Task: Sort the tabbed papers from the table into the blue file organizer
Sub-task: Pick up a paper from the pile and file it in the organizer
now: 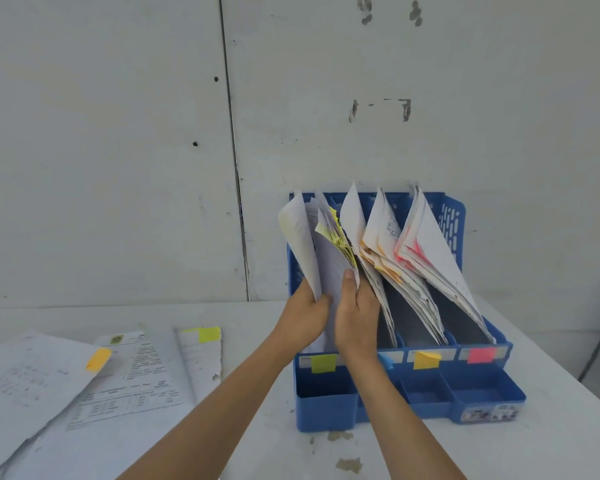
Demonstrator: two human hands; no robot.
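A blue file organizer point(454, 216) stands on the white table against the wall, its slots marked in front by yellow-green, blue, orange and pink labels. My left hand point(303, 315) grips a white sheet point(298, 237) at the leftmost slot. My right hand point(357, 315) holds the yellow-tabbed stack point(336, 251) in that same slot, thumb pressed on its front. Orange-tabbed papers point(385, 251) and pink-tabbed papers point(426, 244) lean in the slots to the right. On the table at the left lie a paper with an orange tab point(98, 359) and one with a yellow-green tab point(209, 334).
The loose sheets point(31, 382) spread over the table's left part, reaching its near edge. The white table point(551, 445) ends at the right, close behind the organizer. A grey panelled wall point(118, 133) stands directly behind everything.
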